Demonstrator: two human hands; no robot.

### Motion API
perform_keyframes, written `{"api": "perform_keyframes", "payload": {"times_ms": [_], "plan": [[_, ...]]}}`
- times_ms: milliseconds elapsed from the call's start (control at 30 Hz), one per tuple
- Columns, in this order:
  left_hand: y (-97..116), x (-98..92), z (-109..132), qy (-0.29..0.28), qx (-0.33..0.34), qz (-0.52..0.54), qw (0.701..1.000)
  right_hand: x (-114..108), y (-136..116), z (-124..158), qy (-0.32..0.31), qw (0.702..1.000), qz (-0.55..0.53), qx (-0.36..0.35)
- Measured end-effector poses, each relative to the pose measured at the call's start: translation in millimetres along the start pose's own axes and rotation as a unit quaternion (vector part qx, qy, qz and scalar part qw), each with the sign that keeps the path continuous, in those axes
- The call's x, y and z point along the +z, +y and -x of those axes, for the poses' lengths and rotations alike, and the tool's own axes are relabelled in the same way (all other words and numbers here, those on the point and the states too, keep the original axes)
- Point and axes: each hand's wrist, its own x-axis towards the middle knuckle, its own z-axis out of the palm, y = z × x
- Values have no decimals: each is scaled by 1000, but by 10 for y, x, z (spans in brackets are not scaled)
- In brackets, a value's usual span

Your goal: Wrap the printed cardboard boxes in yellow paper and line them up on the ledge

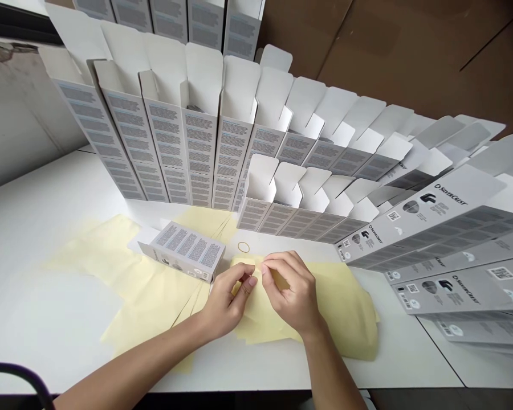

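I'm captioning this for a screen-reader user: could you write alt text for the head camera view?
A person's left hand and right hand pinch a folded sheet of pale yellow tissue paper on a white table, near a thin tan rubber band. Rows of open-flapped white-and-grey cardboard boxes stand behind, and another such box lies on its side.

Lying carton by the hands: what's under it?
The carton rests partly on pale yellow tissue paper, which shows around its edges; whatever lies directly beneath the carton is covered and cannot be seen.
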Motion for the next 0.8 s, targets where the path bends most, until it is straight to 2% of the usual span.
{"api": "perform_keyframes", "payload": {"times_ms": [267, 433, 567, 700, 767, 800], "plan": [[10, 3, -14, 22, -107, 47, 993, 54, 57, -18, 6, 1000, 10, 17], [5, 11, -32, 26, -168, 95, 981, 46, 125, -25, 72, 997, 12, 40], [-23, 35, -40, 39, -201, 119, 971, 15, 168, -30, 133, 990, 30, 31], [-94, 82, -6, 53, -199, 83, 975, 14, 197, -35, 152, 987, 36, 33], [-126, 99, 29, 87, -162, 25, 983, 23, 217, -35, 148, 988, 35, 30], [-135, 100, 45, 100, -123, -20, 987, 27, 228, -35, 147, 988, 35, 27]]}}
